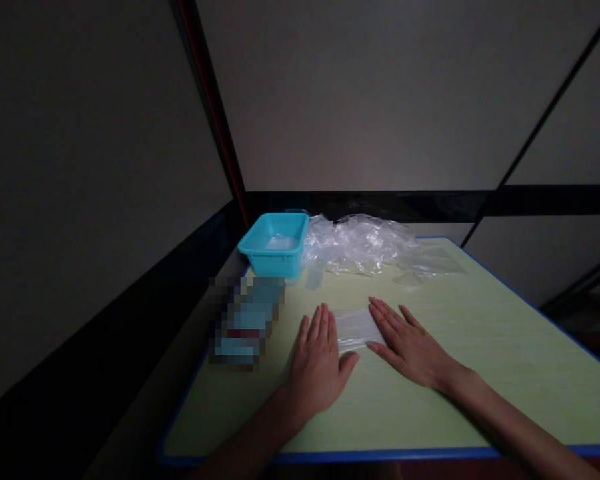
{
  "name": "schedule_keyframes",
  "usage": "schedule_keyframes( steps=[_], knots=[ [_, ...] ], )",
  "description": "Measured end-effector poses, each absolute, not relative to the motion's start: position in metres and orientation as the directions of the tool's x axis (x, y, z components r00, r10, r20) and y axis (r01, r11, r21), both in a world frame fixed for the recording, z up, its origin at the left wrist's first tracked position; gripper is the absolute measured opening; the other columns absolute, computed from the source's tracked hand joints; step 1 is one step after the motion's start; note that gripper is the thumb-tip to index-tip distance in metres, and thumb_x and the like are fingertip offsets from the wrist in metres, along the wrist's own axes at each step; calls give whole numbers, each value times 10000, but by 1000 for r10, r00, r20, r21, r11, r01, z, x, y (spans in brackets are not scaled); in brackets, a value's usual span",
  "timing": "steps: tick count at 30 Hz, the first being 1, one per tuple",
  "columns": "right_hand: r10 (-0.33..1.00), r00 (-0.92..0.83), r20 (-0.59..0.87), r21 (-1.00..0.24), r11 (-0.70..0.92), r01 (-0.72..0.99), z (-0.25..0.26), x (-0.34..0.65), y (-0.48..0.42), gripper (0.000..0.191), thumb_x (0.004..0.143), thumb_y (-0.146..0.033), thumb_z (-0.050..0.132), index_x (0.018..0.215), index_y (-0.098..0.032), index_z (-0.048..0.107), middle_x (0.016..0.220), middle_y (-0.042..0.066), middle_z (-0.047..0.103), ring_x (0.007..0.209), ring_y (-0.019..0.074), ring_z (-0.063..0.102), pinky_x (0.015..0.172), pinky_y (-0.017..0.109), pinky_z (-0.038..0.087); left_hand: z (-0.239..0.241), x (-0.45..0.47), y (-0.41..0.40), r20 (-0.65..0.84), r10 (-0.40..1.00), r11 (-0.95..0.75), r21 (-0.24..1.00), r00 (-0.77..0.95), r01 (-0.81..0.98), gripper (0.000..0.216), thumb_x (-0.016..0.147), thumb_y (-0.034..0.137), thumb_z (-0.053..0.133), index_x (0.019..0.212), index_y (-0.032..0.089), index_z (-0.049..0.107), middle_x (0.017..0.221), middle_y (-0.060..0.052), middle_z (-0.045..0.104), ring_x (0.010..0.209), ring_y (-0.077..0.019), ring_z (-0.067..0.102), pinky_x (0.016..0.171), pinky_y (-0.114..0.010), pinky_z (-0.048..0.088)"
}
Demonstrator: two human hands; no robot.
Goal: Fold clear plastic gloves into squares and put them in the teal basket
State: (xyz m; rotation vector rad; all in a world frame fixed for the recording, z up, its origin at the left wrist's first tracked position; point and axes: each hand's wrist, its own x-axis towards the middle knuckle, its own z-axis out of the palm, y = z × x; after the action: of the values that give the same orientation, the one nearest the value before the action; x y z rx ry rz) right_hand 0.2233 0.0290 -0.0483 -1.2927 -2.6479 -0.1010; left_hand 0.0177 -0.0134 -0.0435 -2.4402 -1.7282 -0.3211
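Observation:
A folded piece of clear plastic, like a flattened bag (355,329), lies on the pale green table (480,340). Flat on its left end rests my left hand (320,363), fingers stretched forward and thumb out to the right. My right hand (407,343) presses down at the plastic's right end, its fingers extended and pointing up to the left. Neither hand grips anything. The ends of the plastic are partly hidden under the fingers.
A turquoise basin (275,261) with something whitish inside stands at the back left. Beside it are a small translucent cup (314,275) and a heap of crumpled clear plastic (367,243). A blurred-out bluish object (250,320) lies along the left edge. Walls rise behind and left.

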Motion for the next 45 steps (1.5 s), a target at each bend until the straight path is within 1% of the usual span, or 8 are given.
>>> schedule_keyframes(
  steps=[10,13,18,23,31,36,41,45],
  knots=[
    [800,-561,211,-52,582,811,-52,227,30,716,863,-577,303,1390,-98,231,1431,156,248,1319,240,214,1053,447,229,-43,18,-14,237,917,-339,38,321,940,696,877,513,295,1316,-27,315,1411,-225,227,1321,-293,183,1066,-456,203],
    [804,-555,213,-144,588,796,-51,232,35,646,877,-535,313,1369,-116,290,1418,144,292,1301,238,268,1041,455,256,-45,18,-13,245,914,-344,47,323,938,692,868,486,344,1321,-35,294,1411,-233,223,1325,-295,162,1068,-457,193],
    [822,-483,302,-386,569,726,-46,237,53,412,921,-359,274,1206,-167,502,1297,105,482,1188,215,438,983,426,356,-43,15,-12,260,913,-352,109,315,930,733,801,400,487,1345,-15,225,1430,-237,167,1331,-311,100,1053,-492,202],
    [834,-451,318,-479,552,682,-41,235,64,351,912,-336,302,1036,-194,597,1200,89,549,1115,229,491,945,447,382,-38,12,-13,310,912,-331,175,267,927,701,759,265,509,1348,36,207,1442,-219,165,1337,-299,102,1042,-532,189],
    [839,-438,321,-601,538,590,-36,237,63,317,900,-306,334,842,-184,621,1155,98,556,1096,228,497,951,442,373,-34,5,-10,373,890,-311,76,262,947,584,762,188,461,1310,60,305,1414,-197,273,1319,-294,205,1038,-549,189],
    [829,-496,259,-694,517,501,-27,232,54,284,874,-301,404,731,-168,610,1126,112,554,1069,229,510,888,398,419,-28,-2,-3,408,895,-198,1,181,980,519,776,178,444,1272,41,373,1382,-220,326,1299,-330,247,1034,-569,174],
    [800,-510,316,-710,556,432,-23,234,46,196,839,-284,451,725,-179,570,981,91,581,921,206,558,794,364,455,-29,-8,1,475,875,-130,42,95,991,460,788,108,384,1243,36,400,1373,-240,327,1309,-344,200,1021,-582,195],
    [713,-590,380,-589,678,440,-22,251,42,201,855,-259,415,907,-187,595,902,73,563,853,189,545,729,341,462,-32,1,-3,476,840,-377,165,261,911,455,811,125,381,1261,59,369,1418,-181,275,1340,-260,121,1062,-471,234]
  ],
)
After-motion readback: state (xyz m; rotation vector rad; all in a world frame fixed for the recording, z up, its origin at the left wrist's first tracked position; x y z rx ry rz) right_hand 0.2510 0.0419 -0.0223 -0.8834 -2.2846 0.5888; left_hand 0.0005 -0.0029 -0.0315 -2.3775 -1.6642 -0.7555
